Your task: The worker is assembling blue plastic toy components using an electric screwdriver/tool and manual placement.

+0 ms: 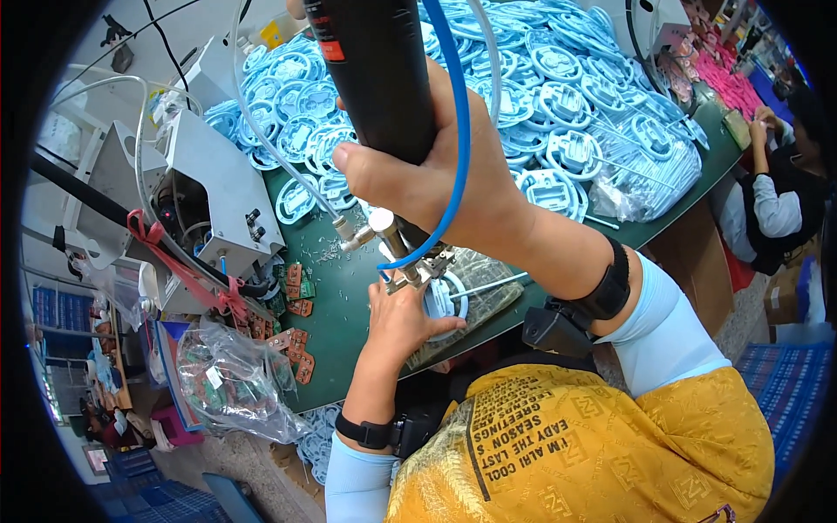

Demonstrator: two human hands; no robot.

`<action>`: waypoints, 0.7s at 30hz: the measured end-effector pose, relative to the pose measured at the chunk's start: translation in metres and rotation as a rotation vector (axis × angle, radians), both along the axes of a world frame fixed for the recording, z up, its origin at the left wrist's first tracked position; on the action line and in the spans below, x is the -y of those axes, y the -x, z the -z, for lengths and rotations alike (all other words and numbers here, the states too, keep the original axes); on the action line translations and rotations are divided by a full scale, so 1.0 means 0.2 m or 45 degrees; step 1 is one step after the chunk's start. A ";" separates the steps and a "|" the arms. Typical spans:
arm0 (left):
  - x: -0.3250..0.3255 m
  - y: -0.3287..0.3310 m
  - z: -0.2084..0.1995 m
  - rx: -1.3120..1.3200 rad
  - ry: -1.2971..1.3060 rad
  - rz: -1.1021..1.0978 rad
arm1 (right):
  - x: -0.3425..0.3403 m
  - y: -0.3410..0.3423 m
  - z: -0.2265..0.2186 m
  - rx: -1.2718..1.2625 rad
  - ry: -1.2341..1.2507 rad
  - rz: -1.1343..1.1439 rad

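My right hand (458, 174) is wrapped round the thick black body of a powered screwdriver (379, 78), held upright. The metal nozzle (382, 220) at its lower end, fed by a clear tube, points down over a light blue round plastic part (458, 301). A thin white stick (493, 284) runs out from that part to the right. My left hand (397, 318) grips the part at its left side, thumb along the near edge. The part rests on a grey-green wrapped pad (488, 272). Whether the driver's tip touches the part is hidden behind the nozzle's fittings.
A large heap of light blue round parts (567, 100) covers the table's far side. Left stands a grey metal machine (218, 179); small circuit boards (301, 353) and a plastic bag (231, 379) lie near it. A blue hose (462, 131) loops by my right hand. Another person sits far right.
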State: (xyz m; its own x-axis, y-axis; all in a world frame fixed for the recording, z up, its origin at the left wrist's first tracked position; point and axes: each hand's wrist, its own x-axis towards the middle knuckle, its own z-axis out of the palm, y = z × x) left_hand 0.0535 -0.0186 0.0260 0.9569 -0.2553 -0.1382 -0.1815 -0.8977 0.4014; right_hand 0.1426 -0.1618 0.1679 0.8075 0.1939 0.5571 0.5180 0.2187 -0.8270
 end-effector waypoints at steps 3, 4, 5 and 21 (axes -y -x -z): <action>0.00 0.01 0.02 0.124 -0.048 0.017 | 0.01 0.00 -0.01 -0.007 0.008 -0.002; 0.01 0.01 0.02 0.124 -0.049 0.016 | 0.02 0.00 -0.01 0.084 0.043 0.093; 0.01 0.01 0.00 0.101 -0.042 -0.001 | 0.03 -0.01 -0.02 0.175 0.078 0.187; -0.01 0.01 0.03 0.290 0.084 0.062 | -0.01 0.03 -0.05 0.203 0.100 0.164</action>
State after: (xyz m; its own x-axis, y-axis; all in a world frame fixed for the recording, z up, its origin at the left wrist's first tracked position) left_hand 0.0517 -0.0163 0.0193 0.9480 -0.3028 0.0983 -0.3162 -0.8589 0.4028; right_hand 0.1362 -0.1591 0.1779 0.7310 0.1428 0.6673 0.6633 0.0807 -0.7440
